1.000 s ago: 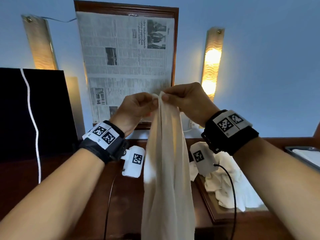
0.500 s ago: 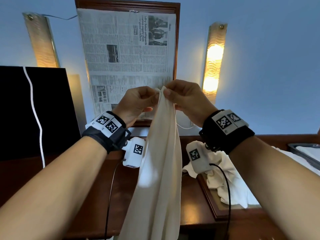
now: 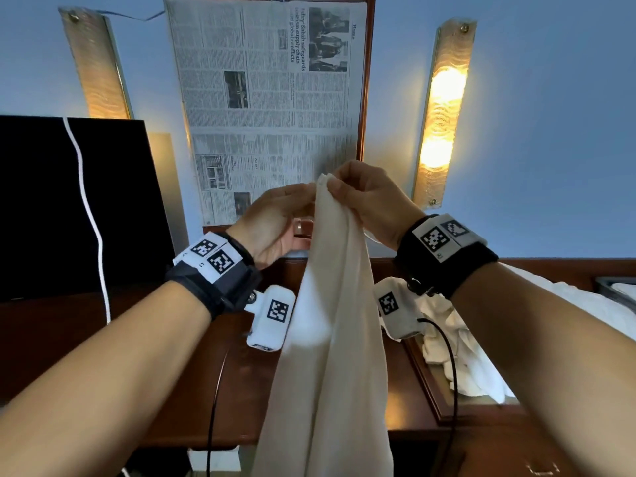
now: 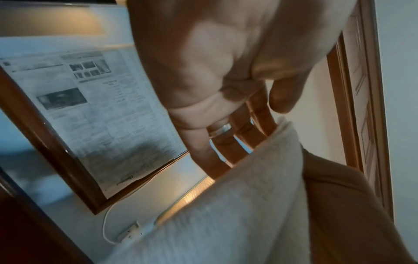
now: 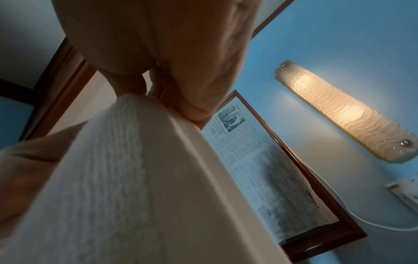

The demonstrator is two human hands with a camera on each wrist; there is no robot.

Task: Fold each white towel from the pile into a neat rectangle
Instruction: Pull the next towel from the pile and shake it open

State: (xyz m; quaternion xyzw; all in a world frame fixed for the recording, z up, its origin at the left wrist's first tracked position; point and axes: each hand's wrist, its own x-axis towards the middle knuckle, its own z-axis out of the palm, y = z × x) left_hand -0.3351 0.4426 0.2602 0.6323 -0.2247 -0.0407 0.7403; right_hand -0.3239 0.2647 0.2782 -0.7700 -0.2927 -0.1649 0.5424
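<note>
A white towel hangs bunched lengthwise from both hands, raised in front of the wall. My right hand pinches its top corner between thumb and fingers, which the right wrist view shows close up with the right hand above the towel. My left hand holds the towel's edge just below and to the left. In the left wrist view the fingers run behind the towel with the thumb in front. The pile of white towels lies crumpled on the table at the right.
A dark wooden table stretches below the hands, with a framed inset under the pile. A dark tray sits far right. A black screen stands at the left. On the wall hang a framed newspaper and a lit lamp.
Both hands stay together at the towel's top. The left hand sits slightly lower on the edge than before, and the hanging cloth has swung a little to the left.
</note>
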